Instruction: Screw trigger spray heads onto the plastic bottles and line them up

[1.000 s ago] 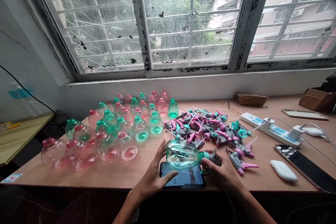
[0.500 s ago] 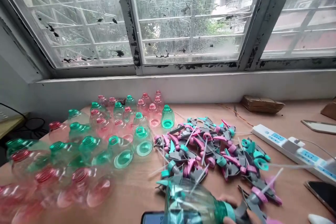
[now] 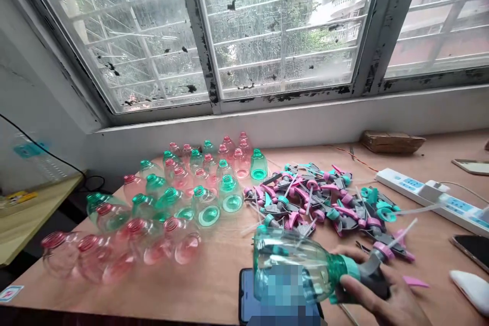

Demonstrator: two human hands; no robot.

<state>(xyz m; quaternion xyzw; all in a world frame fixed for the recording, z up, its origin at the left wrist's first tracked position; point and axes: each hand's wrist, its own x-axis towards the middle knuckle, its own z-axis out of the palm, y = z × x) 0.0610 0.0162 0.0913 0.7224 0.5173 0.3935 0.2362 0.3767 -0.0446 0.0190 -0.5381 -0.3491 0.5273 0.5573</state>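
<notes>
My right hand (image 3: 397, 303) comes in from the lower right, its fingers closed around the neck and grey sprayer head of a clear green spray bottle (image 3: 290, 254). The bottle lies sideways in the air, base to the left, with a teal collar at its neck. Beneath it, a phone (image 3: 247, 295) rests on the table, partly covered by the bottle. Just beyond the bottle spreads a heap of pink, teal and grey trigger sprayer heads (image 3: 313, 193), some with thin dip tubes. My left hand is out of sight.
On the left stand many open-topped green and pink bottles (image 3: 208, 206). A white power strip (image 3: 405, 183) with a plugged-in charger is at the right, near a dark phone (image 3: 471, 252) and a white mouse-like object (image 3: 471, 288). A brown packet (image 3: 391, 142) lies by the window wall.
My right hand and the spray bottle have come up further into view, showing more of the sprayer head. The whole view has shifted left and tilted slightly.
</notes>
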